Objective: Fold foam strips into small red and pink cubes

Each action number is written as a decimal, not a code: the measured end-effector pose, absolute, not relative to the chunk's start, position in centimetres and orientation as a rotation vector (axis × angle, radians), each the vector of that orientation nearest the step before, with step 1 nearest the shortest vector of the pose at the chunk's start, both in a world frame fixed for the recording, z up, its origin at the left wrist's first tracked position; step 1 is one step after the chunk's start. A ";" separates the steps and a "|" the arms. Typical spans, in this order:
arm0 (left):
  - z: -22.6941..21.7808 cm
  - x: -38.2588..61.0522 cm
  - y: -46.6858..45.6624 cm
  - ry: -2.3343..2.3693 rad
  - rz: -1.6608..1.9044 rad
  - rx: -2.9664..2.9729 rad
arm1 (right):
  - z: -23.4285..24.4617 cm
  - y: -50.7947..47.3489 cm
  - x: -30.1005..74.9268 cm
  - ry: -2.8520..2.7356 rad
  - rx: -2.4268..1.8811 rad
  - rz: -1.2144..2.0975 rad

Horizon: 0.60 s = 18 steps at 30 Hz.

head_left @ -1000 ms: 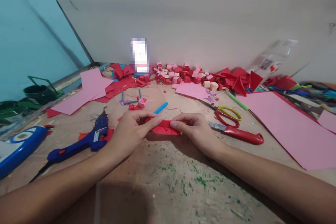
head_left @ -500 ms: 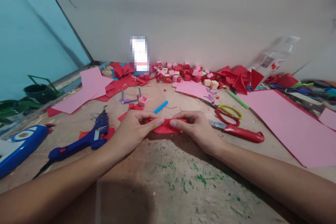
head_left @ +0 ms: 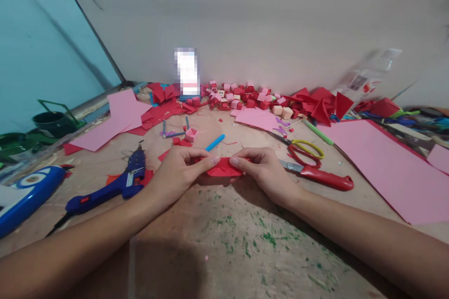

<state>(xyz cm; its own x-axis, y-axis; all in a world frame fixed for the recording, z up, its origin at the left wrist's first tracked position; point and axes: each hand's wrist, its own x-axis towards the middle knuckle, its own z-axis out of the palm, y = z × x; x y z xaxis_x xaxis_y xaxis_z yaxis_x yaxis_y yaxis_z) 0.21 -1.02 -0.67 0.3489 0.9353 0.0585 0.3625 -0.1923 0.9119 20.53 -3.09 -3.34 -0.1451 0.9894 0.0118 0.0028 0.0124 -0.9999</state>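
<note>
Head view, 1 frame. Red paper piece (head_left: 221, 168): low over the worktable (head_left: 224, 238), centre, pinched at both ends. Left hand (head_left: 177, 173): fingers closed on its left end. Right hand (head_left: 261, 170): fingers closed on its right end. Blue glue gun (head_left: 112, 187): left of the left hand. Scissors (head_left: 303, 150) and red-handled knife (head_left: 319, 177): just right of the right hand. Pink sheet (head_left: 382, 163): far right.

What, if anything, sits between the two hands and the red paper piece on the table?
Nothing visible does. The left hand and right hand both pinch the red paper piece directly, one at each end. The blue stick lies behind it, the scissors to the right, both apart from it.
</note>
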 end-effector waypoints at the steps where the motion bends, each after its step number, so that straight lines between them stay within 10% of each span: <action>1: -0.6 0.2 -1.0 1.169 0.837 1.755 | -3.3 -3.1 20.5 -1.314 -1.129 1.305; 18: -0.5 0.2 -1.0 1.129 0.822 1.751 | -3.3 -3.1 20.7 -1.208 -1.105 1.343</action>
<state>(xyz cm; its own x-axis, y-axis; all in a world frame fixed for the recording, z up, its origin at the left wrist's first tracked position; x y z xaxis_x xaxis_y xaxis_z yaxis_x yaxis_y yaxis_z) 0.16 -0.96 -0.53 0.3703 0.9263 0.0694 0.3506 -0.2086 0.9130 20.65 -3.08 -3.30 -0.1057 0.9943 -0.0159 -0.0892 -0.0254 -0.9957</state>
